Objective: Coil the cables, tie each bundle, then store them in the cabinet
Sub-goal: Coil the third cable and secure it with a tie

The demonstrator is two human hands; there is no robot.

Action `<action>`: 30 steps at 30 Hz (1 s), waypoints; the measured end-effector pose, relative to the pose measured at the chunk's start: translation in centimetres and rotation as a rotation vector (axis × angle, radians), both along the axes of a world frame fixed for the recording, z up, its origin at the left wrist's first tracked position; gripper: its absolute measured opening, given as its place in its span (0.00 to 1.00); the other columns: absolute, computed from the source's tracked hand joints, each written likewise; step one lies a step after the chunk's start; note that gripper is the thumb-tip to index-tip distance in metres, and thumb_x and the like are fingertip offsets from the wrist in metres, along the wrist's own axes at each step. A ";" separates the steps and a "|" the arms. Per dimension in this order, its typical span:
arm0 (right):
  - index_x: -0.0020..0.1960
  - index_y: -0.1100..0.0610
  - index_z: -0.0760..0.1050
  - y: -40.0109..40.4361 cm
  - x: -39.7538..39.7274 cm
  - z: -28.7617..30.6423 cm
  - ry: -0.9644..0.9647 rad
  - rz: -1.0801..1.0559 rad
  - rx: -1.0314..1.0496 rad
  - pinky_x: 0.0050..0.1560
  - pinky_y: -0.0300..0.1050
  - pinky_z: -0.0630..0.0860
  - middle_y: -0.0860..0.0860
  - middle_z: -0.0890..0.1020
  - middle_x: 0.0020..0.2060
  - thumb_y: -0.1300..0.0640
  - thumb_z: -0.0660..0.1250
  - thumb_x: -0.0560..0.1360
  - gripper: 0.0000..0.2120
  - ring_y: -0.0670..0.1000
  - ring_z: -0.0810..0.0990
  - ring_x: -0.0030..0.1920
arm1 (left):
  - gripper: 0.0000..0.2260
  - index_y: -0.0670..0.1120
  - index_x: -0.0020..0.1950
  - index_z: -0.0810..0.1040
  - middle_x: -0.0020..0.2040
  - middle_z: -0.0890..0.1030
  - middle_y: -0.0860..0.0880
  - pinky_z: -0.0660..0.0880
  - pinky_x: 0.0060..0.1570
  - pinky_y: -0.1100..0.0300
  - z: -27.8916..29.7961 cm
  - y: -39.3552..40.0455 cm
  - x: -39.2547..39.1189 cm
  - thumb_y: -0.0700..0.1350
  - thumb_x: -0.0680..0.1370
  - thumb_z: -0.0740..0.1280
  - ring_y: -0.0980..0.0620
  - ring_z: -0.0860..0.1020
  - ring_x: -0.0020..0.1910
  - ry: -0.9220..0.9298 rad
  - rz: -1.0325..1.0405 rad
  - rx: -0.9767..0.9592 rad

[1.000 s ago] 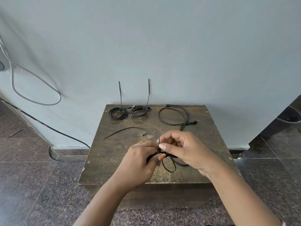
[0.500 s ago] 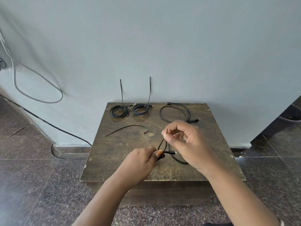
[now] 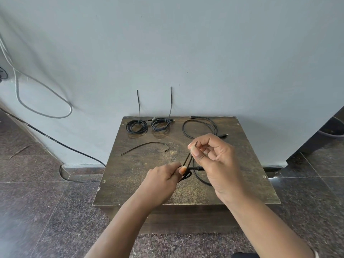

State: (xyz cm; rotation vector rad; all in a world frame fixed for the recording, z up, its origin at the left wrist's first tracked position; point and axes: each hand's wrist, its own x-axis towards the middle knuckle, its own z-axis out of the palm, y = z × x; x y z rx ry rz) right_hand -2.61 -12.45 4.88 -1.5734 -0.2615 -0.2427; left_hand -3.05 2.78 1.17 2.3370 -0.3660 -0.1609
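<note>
My left hand (image 3: 163, 180) grips a small coiled black cable (image 3: 202, 178) above the brown wooden table (image 3: 134, 175). My right hand (image 3: 214, 159) pinches the tail of a black zip tie (image 3: 189, 160) that wraps the coil and holds it up and to the right. Two tied cable coils lie at the table's back edge, one on the left (image 3: 136, 126) and one beside it (image 3: 160, 124), their tie tails standing up against the wall. A loose black cable (image 3: 200, 128) lies at the back right. A spare zip tie (image 3: 145, 147) lies flat on the table.
A blue-grey wall rises right behind the table. A grey cable (image 3: 42, 94) and a black cable (image 3: 55, 140) hang and run along the wall at left. Dark speckled floor tiles surround the table. A dark round object (image 3: 333, 129) sits at the right edge.
My right hand has drawn the zip tie's tail upward and away from the coil, so the loop has tightened. My left hand has stayed on the coil, slightly lower.
</note>
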 end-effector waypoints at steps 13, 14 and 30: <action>0.41 0.56 0.74 -1.5 0.5 0.8 0.102 -0.011 0.371 0.50 0.42 0.75 0.49 0.81 0.36 0.65 0.64 0.76 0.08 0.47 0.79 0.42 | 0.15 0.48 0.44 0.71 0.35 0.78 0.49 0.66 0.32 0.60 -1.6 -0.1 -0.4 0.55 0.82 0.54 0.52 0.74 0.33 0.055 -0.034 0.075; 0.41 0.55 0.74 -1.6 0.6 0.9 0.123 -0.003 0.419 0.50 0.44 0.76 0.50 0.82 0.36 0.64 0.63 0.77 0.08 0.49 0.79 0.41 | 0.15 0.48 0.43 0.72 0.34 0.78 0.50 0.66 0.32 0.61 -1.6 -0.2 -0.4 0.55 0.81 0.54 0.54 0.73 0.32 0.052 -0.014 0.026; 0.45 0.54 0.81 0.5 0.6 -2.2 0.062 0.067 -0.430 0.43 0.35 0.78 0.44 0.83 0.38 0.63 0.70 0.73 0.04 0.40 0.82 0.41 | 0.17 0.45 0.37 0.74 0.31 0.75 0.51 0.67 0.30 0.55 -0.6 0.5 -0.1 0.56 0.77 0.59 0.52 0.73 0.30 -0.203 0.146 -0.018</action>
